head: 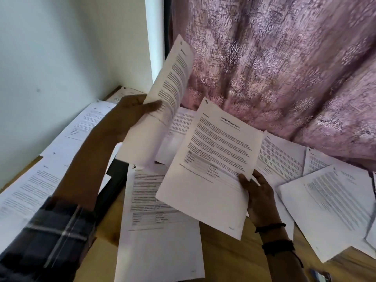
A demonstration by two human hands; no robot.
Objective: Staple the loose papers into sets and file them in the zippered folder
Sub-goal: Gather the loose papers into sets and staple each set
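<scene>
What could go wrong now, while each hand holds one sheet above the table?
The curled sheet in the left hand might crease or slip. The loose papers on the table overlap, so the flat sheet in the right hand could join the wrong set.

Left hand (132,112) high; right hand (258,198) lower

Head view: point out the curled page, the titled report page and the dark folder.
curled page (173,84), head view, printed middle.
titled report page (219,145), head view, text block.
dark folder (116,179), head view, exposed cover.
</scene>
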